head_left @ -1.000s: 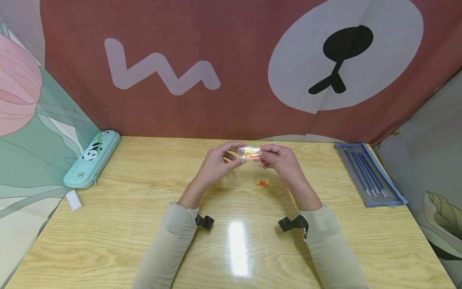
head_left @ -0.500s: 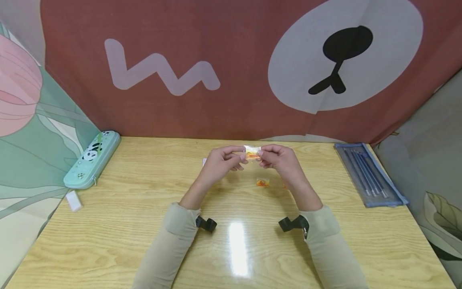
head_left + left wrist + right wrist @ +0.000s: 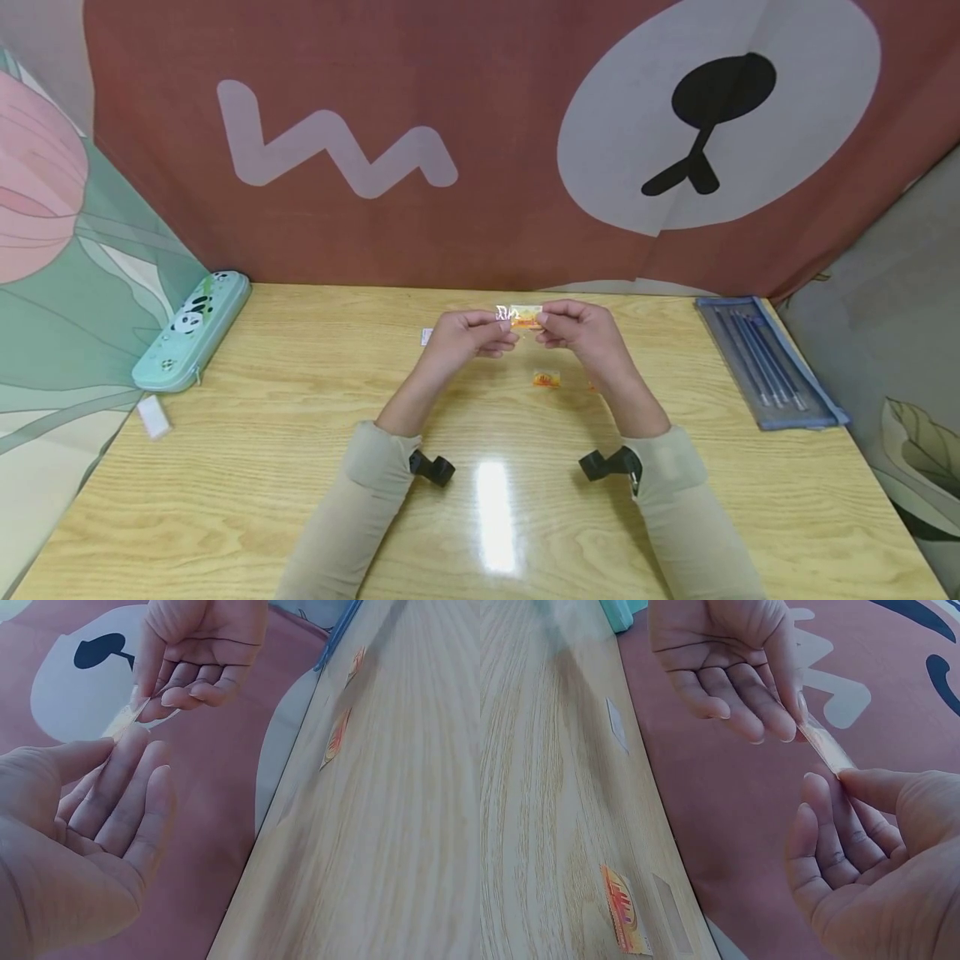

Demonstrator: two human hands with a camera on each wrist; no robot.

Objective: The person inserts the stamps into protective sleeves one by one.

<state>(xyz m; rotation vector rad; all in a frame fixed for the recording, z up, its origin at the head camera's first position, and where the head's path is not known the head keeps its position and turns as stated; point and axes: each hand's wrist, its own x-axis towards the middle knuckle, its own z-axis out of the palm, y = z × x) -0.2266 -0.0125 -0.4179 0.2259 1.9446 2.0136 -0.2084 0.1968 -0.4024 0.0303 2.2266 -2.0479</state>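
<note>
A small clear packet with yellow-orange print is stretched between both hands above the table. My left hand pinches its clear end between thumb and forefinger, the other fingers loosely bent. My right hand pinches the printed end the same way. In the right wrist view the packet appears as a thin flat strip between the two thumbs. Below the hands, a similar orange packet lies on the table. Another orange packet lies beyond it in the left wrist view, mostly hidden behind my right wrist in the head view.
A mint panda pencil case lies at the table's left back, with a white block beside it. A blue-edged clear pouch of pencils lies at the right. A small white piece shows behind my left hand. Printed cloth hangs behind.
My left hand has shifted its grip, its spread fingers closing to pinch the packet's clear end. The right hand has held still with the packet.
</note>
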